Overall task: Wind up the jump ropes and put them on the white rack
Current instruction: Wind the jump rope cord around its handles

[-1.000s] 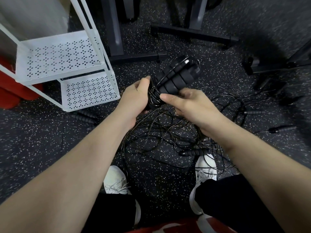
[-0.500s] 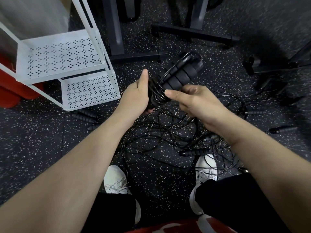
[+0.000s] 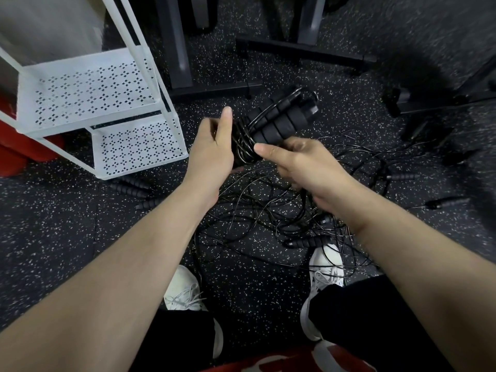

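Observation:
A wound jump rope bundle [image 3: 279, 122], two black ribbed handles wrapped in thin black cord, is held above the floor between both hands. My left hand [image 3: 212, 154] grips the cord-wrapped end, thumb raised alongside it. My right hand [image 3: 298, 162] holds the bundle's near side, and loose cord trails down under its palm. Below lies a tangle of loose black ropes [image 3: 268, 210] with a handle [image 3: 306, 241] by my right shoe. The white rack [image 3: 88, 89], with two perforated shelves, stands at the left, both shelves bare.
More black handles lie on the speckled floor under the rack's corner [image 3: 131, 186] and at the right [image 3: 448, 202]. Dark equipment legs [image 3: 300, 49] cross the floor behind. A red object [image 3: 24, 149] sits behind the rack. My white shoes [image 3: 182, 291] stand below.
The bundle has lifted slightly and my left thumb has straightened up along it. My right hand has shifted a little along the bundle's near side.

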A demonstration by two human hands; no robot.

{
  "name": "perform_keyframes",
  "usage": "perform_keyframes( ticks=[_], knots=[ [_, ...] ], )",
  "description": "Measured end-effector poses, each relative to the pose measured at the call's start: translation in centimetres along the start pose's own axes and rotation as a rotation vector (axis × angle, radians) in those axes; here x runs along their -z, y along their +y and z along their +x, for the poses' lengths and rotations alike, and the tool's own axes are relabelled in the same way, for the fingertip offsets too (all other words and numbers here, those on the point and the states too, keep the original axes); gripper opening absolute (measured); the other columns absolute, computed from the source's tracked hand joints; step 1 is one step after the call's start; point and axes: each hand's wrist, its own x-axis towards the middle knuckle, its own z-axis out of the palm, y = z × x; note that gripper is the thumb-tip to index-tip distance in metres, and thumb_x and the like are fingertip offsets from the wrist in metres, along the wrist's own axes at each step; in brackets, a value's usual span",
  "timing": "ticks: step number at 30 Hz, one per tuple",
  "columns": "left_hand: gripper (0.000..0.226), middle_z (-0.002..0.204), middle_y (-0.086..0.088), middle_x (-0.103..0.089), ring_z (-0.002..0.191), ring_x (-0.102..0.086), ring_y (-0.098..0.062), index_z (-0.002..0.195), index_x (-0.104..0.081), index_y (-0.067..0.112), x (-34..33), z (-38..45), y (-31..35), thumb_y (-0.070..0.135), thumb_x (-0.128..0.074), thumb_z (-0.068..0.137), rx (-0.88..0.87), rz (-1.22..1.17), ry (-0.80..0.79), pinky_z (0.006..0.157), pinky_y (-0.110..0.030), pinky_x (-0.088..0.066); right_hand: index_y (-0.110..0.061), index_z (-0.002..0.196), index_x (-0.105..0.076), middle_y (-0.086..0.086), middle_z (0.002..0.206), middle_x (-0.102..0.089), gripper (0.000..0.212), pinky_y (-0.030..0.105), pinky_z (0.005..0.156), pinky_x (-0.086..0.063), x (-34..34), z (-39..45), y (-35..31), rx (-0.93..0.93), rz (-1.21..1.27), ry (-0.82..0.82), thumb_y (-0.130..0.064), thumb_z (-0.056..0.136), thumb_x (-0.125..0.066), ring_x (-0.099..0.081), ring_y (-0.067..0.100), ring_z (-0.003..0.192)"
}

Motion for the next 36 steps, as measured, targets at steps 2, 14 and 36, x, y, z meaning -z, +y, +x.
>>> perform_keyframes(
  ticks=[2,14,36],
  knots=[
    [0.045,0.108,-0.003,-0.07,0.098,-0.072,-0.018,0.112,-0.056,0.021,-0.1,-0.2,0.3,0.063,-0.039,0.103,0.033,-0.064,-0.022,0.074,-0.04,-0.065,-0.021,0.09,-0.068,-0.014,0.047,-0.045,0.026,0.017,0.046,-0.033,0.0,-0.2,-0.1,0.018,-0.001,-0.001,-0.046,0.087,-0.075,-0.038,0.002,0.042],
    [0.047,0.099,-0.004,-0.077,0.07,-0.071,-0.017,0.106,-0.068,0.026,0.5,-1.2,0.9,0.069,-0.062,0.089,0.18,-0.185,-0.13,0.054,-0.026,-0.052,-0.013,0.11,-0.073,-0.014,0.047,-0.04,0.035,0.021,0.045,-0.028,-0.4,-0.2,0.0,0.018,0.042,-0.012,-0.043,0.09,-0.073,-0.032,0.004,0.043],
    [0.032,0.065,0.004,-0.055,0.048,-0.042,-0.009,0.083,-0.059,0.023,4.3,0.9,1.6,0.053,-0.06,0.094,0.461,-0.59,-0.243,0.031,-0.016,-0.025,-0.033,0.08,-0.068,-0.012,0.062,-0.046,0.038,0.024,0.055,-0.035,4.2,-1.2,0.0,0.144,-0.301,-0.367,-0.065,0.086,-0.048,-0.04,0.015,0.06]
  ],
)
